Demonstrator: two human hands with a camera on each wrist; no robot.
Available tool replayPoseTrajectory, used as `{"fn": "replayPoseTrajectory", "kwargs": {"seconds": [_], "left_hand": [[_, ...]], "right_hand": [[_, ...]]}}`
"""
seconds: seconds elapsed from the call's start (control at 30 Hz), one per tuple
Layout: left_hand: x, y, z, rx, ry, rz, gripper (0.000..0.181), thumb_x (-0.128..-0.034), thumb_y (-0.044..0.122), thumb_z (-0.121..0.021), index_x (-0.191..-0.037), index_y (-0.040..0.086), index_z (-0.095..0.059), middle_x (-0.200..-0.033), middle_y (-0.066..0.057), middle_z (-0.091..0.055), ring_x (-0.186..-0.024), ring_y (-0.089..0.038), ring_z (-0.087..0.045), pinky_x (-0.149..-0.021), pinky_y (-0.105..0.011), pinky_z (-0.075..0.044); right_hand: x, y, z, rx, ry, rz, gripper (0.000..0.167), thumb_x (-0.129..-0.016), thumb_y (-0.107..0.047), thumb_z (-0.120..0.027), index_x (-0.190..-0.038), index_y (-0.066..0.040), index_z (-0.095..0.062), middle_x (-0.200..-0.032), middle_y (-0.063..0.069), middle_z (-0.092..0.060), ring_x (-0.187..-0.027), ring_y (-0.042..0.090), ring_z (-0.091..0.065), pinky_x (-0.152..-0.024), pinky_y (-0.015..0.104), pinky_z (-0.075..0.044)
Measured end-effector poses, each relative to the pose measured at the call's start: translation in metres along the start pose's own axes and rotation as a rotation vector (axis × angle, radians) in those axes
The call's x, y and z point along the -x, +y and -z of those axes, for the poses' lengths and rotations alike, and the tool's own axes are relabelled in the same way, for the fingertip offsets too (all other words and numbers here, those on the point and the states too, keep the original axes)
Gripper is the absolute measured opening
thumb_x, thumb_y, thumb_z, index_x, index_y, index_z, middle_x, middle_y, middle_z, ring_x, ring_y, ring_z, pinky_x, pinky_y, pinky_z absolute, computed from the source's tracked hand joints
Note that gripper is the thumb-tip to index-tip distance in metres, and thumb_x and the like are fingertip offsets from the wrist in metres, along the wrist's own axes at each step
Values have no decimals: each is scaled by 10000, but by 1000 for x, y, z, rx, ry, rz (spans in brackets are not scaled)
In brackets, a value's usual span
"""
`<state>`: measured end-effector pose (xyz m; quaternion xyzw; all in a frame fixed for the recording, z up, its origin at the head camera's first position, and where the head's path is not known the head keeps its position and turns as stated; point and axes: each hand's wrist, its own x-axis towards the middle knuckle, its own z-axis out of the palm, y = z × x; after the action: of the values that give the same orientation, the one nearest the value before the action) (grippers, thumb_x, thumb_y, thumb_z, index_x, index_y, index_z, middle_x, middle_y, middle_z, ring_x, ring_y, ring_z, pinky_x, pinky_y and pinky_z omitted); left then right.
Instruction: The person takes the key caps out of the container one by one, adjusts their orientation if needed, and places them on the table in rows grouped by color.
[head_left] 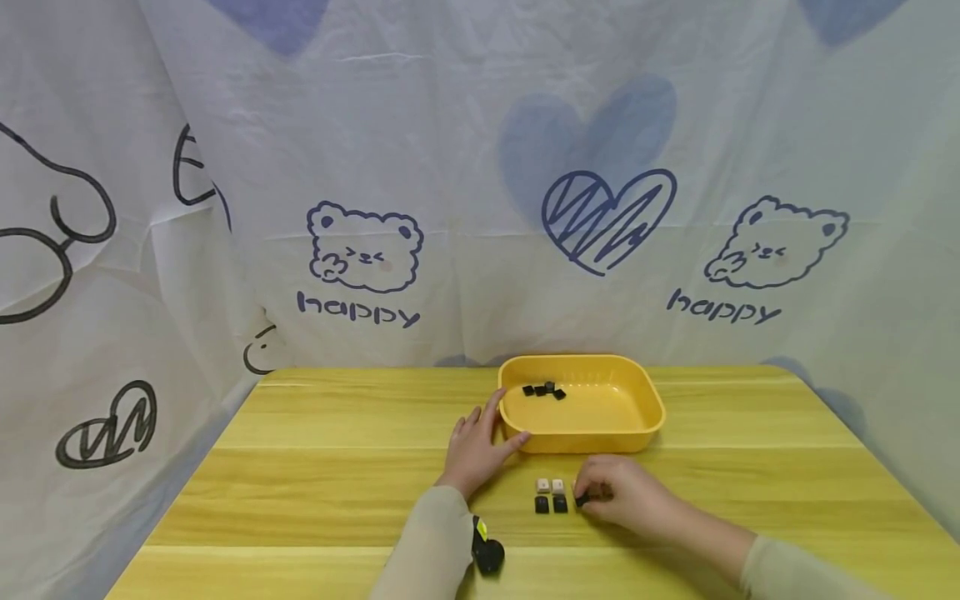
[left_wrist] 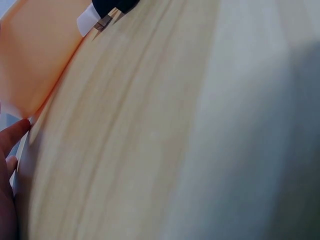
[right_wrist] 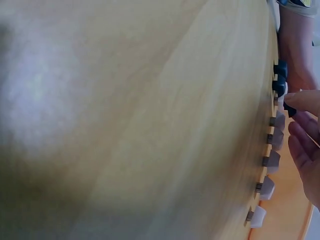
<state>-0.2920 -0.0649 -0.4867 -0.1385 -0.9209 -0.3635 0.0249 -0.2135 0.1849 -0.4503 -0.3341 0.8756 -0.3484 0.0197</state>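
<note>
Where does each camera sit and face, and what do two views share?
Head: on the head, facing forward and down at table, yellow tray; left hand, right hand, sleeves show.
Left wrist: worn there, facing table and tray; left fingers at left edge.
Right wrist: worn there, facing table and keycaps; right fingers at right edge, left arm beyond.
Shared by head and right wrist: the pinched black keycap.

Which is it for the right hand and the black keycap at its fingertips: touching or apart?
Touching. The right wrist view shows the right hand pinching the black keycap, with no gap between digit and cap.
</note>
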Motion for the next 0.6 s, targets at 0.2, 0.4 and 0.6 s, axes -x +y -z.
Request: {"fn": "replayPoseTrajectory", "kwargs": {"seconds": [0.2,0.4,0.6], "left_hand": [[-1,-2,-1,-2,8,-5,841,-866,669,-567,-1554,332,-220,-1529,-77,-378,-1404,-371,-299,-1165,-512,-99],[-2,-3,-2,-3,12,-8,844,-862,683,-558,-1554,338,-219,-1527,-71,-384,-1403,-366,-303,-1165,-509,-103],[-2,-3,-2,4,9,-2,839,-865,671,-567,-1554,345,-216,-1529,-71,-381,-1406,-365,-298,-1167,-507,-94]], "right_hand": [[-1,5,-4,47,-15,3,207,-775,-17,-795,-897,-158,-705,-898,-147,-623,-833,73,-600,-745,259,-541],[-1,7,-6,104,-23,-4,203,-779,-51,-805,-889,-190,-707,-888,-165,-617,-821,52,-583,-734,261,-531],[-2,9,-5,136,-29,0,214,-774,-54,-811,-886,-205,-708,-889,-179,-611,-821,44,-575,-733,266,-527]]}}
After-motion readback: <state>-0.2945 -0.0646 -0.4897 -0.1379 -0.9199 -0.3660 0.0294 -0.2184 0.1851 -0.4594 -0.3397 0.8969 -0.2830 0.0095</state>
